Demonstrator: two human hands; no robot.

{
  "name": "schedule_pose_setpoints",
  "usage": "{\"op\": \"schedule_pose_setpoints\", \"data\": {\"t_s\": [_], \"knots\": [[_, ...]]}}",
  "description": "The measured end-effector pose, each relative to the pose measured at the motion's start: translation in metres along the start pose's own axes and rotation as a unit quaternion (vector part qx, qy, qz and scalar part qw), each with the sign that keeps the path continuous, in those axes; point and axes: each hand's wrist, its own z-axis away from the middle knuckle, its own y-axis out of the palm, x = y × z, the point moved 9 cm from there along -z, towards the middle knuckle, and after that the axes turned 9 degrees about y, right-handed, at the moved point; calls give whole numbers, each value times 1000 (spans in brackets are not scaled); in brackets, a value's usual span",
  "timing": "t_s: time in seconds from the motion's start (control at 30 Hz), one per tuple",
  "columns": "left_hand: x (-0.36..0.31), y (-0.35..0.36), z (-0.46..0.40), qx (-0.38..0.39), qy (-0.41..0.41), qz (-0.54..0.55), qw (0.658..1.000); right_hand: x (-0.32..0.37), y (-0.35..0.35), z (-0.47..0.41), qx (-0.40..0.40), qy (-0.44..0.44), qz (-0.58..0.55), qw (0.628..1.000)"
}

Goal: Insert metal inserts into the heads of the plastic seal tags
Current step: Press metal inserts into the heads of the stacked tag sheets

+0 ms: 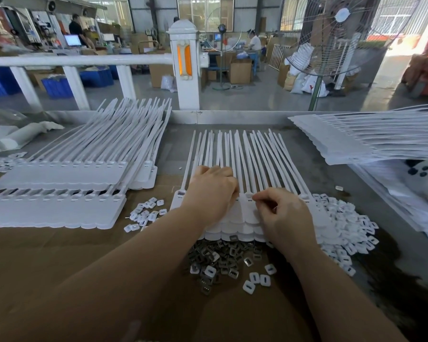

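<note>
- A row of white seal tags (245, 154) lies flat on the table (307, 156), tails pointing away.
- The left hand (211, 191) rests on the tag heads, fingers curled under; I cannot tell if it holds anything.
- The right hand (282, 213) pinches something tiny at a tag head.
- A heap of metal inserts (215, 255) sits just in front of the tags.
- Little white caps (344, 225) are piled on the right.

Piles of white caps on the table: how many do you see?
3: a big pile right of the right hand, a small pile left of the left hand, another at the left edge. Hands may hide some.
</note>
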Motion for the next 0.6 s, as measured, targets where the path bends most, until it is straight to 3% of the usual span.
{"op": "schedule_pose_setpoints", "data": {"t_s": [0.6], "knots": [[-7,6,12,43,31,-26,998,-1,0,0,-5,-4,-9,1000]]}}
